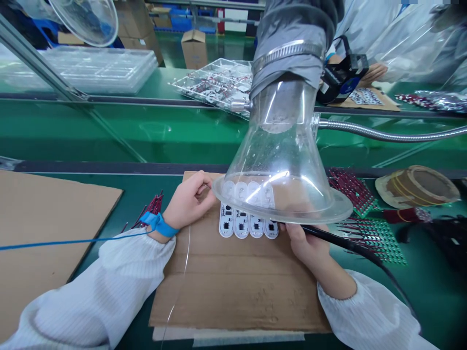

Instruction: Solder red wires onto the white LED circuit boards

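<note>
Four-sided cardboard point(233, 291) lies on the green bench, with a row of several white rounded circuit boards point(241, 226) on it. My left hand point(193, 197) is closed in a pinch at the boards' left; a thin shiny solder wire point(188, 250) trails down from it. A blue wrist strap point(159, 224) circles that wrist. On the right, my right hand point(306, 243) is closed around a soldering iron point(317, 232), whose black cord runs off to the right. Its tip is hard to see by the boards' right end. A clear fume hood point(280, 160) hangs over both hands' fingertips and partly covers the boards.
Red wires point(151, 206) lie behind my left wrist. At right are green boards with red wires point(383, 238) and a round tape-wrapped container point(416, 187). A metal flexible hose point(365, 127) crosses the right side. Across the bench, a co-worker's hand point(374, 73) shows.
</note>
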### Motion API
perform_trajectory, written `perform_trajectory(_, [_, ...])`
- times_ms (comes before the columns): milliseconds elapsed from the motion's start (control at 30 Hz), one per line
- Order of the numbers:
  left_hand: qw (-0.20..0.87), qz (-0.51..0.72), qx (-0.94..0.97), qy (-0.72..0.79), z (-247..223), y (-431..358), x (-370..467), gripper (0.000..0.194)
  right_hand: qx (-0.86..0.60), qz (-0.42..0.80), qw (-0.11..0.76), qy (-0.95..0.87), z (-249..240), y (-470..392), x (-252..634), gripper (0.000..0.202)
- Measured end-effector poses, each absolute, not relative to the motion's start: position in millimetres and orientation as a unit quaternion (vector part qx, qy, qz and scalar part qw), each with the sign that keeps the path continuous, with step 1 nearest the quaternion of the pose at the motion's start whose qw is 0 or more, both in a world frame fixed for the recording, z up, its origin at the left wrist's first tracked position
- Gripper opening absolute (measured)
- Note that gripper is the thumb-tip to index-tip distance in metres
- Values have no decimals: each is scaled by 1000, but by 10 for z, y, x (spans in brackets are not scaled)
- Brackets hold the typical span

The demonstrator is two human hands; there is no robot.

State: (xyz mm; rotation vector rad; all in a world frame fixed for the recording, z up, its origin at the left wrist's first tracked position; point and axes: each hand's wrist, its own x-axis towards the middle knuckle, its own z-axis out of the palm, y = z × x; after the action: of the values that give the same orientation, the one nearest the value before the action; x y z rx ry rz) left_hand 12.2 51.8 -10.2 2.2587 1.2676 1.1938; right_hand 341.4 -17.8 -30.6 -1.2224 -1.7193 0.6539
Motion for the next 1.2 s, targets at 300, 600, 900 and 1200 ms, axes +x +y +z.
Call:
perform_trajectory(300, [143, 373, 789, 466, -84, 495, 132, 10, -484, 240, 438, -718, -174, -153, 3332, 24])
perform_trajectory(600, [150, 395, 799, 428, -70, 492, 126, 4, -472, 234, 417, -740, -62, -146, 3283, 23])
perform_trajectory(900, [120, 514, 723, 445, -53, 585, 3, 12, -463, 208, 407, -759, -100, -173, 3350, 17])
perform_trajectory(1200, [153, 469, 773, 399, -85, 606, 25, 17, -482, 220, 443, -723, -59, -271, 3197, 21])
